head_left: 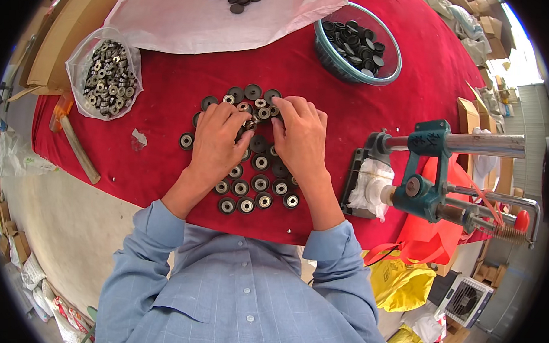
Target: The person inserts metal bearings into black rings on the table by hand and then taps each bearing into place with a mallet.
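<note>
Near the left edge of the red-covered desk (160,167), I note a hammer (79,149) with a wooden handle. Just beside it stands a clear bag (134,76) of metal bearings, and a small plastic scrap (139,139) lies further right. A white sheet (189,23) covers part of the far edge, with black discs on it.

My left hand (218,136) is pinching a few small bearings (250,124) between thumb and fingertips. Between my hands and the near edge, black discs with bearings at their centres (260,183) sit in uneven rows; more discs lie beyond. My right hand (303,136) is bent over loose bearings (264,113); I cannot tell whether it grips one.

Toward the far right, a bowl (383,80) holds black discs. A green hand press (428,198) stands at the right edge.
</note>
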